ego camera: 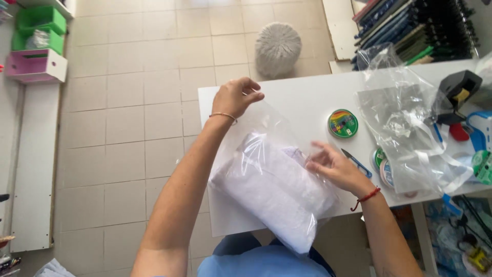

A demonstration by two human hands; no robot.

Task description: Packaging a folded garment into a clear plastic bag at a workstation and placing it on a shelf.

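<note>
Nearest the camera, a soft white folded fabric bundle inside a clear plastic bag (277, 187) lies on the white table (307, 100) between both hands, its long axis running diagonally from the upper left down toward the lower right edge. At the bag's far open end, the left hand (234, 97) pinches the clear film between thumb and fingertips. Beside the bundle's right flank, the right hand (335, 166) rests with fingers loosely spread, touching the plastic, near small blue-handled scissors (357, 163) and a round green ribbon spool (342, 123).
</note>
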